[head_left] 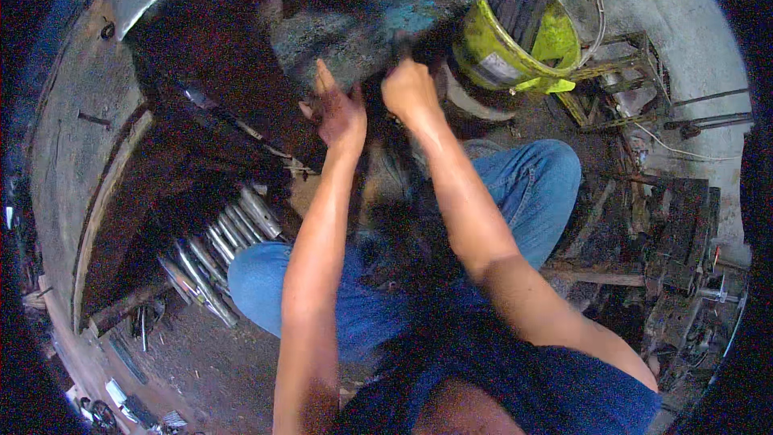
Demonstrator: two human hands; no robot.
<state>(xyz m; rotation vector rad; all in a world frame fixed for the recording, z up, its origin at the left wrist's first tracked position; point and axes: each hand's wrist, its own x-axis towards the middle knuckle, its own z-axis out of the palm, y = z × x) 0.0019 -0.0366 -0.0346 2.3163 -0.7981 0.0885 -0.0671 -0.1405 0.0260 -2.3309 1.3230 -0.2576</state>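
Both my arms reach forward over my bent knees to a worn, dark grey surface (322, 36) with bluish patches. My left hand (336, 117) is at its near edge with the fingers stretched out and the thumb apart, holding nothing I can see. Just to the right, my right hand (411, 90) is closed in a fist at the same edge. Something dark and blurred shows above its knuckles, too indistinct to name. Deep shadow hides what lies below and between the hands.
A dirty, broken yellow bucket (489, 64) with a wire handle stands at the far right, dark material rising from it. Behind it sits a rusty metal frame (636, 76). Several metal rods (211, 254) lie by my left knee. Dark wooden pieces (672, 229) are stacked at right.
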